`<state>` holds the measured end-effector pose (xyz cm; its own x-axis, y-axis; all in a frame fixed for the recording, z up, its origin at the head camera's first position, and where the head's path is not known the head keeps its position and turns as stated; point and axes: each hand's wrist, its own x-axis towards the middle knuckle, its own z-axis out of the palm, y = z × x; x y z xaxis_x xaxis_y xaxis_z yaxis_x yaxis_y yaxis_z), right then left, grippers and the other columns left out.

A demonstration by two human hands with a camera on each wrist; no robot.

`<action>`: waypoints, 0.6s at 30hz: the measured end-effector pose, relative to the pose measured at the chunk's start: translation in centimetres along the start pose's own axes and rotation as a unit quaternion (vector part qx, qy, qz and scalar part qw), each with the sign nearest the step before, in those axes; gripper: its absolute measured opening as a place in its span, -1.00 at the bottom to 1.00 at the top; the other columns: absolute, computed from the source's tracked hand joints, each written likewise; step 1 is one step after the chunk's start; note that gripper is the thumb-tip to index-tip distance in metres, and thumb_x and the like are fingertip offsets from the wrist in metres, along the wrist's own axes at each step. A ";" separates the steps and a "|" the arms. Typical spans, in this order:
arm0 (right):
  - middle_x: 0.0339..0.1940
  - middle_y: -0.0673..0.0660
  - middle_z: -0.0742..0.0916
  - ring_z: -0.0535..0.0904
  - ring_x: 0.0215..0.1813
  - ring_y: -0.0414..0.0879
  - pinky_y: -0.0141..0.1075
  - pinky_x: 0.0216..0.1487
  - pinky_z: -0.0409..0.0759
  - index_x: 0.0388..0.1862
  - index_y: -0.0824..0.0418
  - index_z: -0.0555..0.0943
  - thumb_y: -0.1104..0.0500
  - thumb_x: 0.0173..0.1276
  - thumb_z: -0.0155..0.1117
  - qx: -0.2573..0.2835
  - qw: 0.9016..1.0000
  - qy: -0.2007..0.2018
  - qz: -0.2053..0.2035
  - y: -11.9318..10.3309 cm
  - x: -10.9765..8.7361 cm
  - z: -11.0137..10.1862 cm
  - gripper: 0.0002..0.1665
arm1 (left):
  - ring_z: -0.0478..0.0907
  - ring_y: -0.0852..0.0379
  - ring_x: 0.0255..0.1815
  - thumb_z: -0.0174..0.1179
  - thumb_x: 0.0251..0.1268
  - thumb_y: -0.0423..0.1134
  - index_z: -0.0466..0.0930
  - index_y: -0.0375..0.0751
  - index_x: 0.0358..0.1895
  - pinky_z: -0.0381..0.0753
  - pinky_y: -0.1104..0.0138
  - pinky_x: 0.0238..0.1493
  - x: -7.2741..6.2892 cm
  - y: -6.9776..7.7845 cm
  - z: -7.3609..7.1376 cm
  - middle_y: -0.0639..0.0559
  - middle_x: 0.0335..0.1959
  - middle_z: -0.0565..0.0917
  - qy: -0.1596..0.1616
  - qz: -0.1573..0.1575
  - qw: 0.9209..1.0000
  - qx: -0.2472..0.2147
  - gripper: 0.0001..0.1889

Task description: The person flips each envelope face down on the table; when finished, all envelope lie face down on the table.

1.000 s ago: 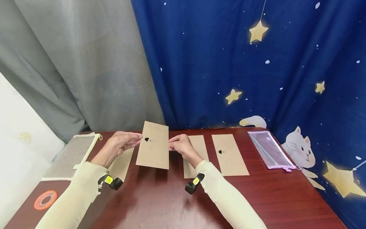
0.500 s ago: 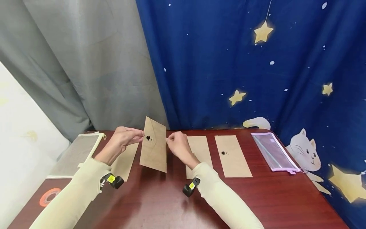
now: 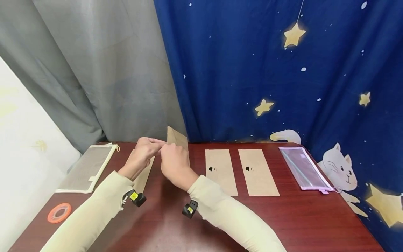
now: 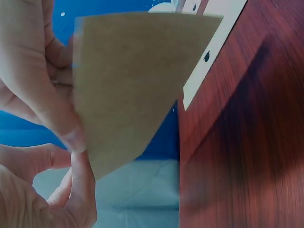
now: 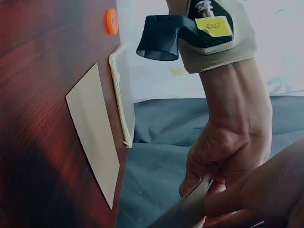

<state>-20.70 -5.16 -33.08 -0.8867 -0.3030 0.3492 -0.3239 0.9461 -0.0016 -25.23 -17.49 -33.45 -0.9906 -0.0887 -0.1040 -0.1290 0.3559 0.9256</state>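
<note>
A kraft-brown envelope [image 3: 178,137] is held up above the table, seen nearly edge-on in the head view and mostly behind my hands. In the left wrist view its broad plain face [image 4: 137,71] shows. My left hand [image 3: 140,158] pinches the envelope's left edge between thumb and fingers. Right beside it, my right hand [image 3: 176,165] has its thumb and curled fingers on that same edge. The hands touch or nearly touch; from the head view their fingertips are partly hidden. Another brown envelope [image 3: 145,176] lies flat under my left wrist.
Two envelopes [image 3: 221,175] [image 3: 259,173] with small black marks lie flat right of centre. A purple-edged zip pouch [image 3: 303,169] is farther right. At left are a cream-edged mesh pouch [image 3: 89,166] and an orange ring-shaped roll [image 3: 59,212]. Curtains hang behind the table.
My right hand has moved left from the envelope's right edge to its left edge, beside my left hand. The envelope has turned from facing me to nearly edge-on.
</note>
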 end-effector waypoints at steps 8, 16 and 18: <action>-0.38 -0.03 0.80 0.73 -0.39 -0.09 -0.34 -0.59 0.62 -0.28 -0.09 0.77 0.06 0.19 0.46 -0.063 0.997 0.003 0.043 0.0 0.0 0.3 -0.89 | 0.71 0.27 -0.26 0.17 0.41 -0.33 0.66 -0.55 0.04 0.76 0.45 -0.15 0.0 -0.2 0.7 0.01 -0.31 0.77 -0.005 -0.018 0.997 -0.070 -0.68; -0.35 0.04 0.81 0.77 -0.31 -0.01 -0.26 -0.46 0.75 -0.31 0.02 0.78 0.11 0.19 0.49 -0.001 0.998 0.005 0.069 1.6 0.5 -1.1 -0.91 | 0.72 0.19 -0.42 -0.09 0.53 -0.45 0.54 -0.49 -0.01 0.83 0.33 -0.16 1.4 -5.2 1.7 -0.04 -0.44 0.71 -0.113 -0.110 0.962 -0.223 -0.78; -0.36 0.04 0.81 0.77 -0.31 -0.01 -0.26 -0.46 0.76 -0.31 0.03 0.78 0.09 0.20 0.50 0.014 0.998 0.002 0.067 1.7 0.5 -1.3 -0.91 | 0.72 0.16 -0.38 -0.08 0.55 -0.42 0.55 -0.42 0.01 0.83 0.34 -0.18 1.8 -5.9 2.0 -0.02 -0.43 0.71 -0.136 -0.123 0.952 -0.245 -0.78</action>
<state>-21.28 -3.56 -31.68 -0.9215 -0.1736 0.3475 -0.2116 0.9746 -0.0740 -26.29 -17.86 -39.88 -0.9171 0.1541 -0.3677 -0.3874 -0.1262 0.9132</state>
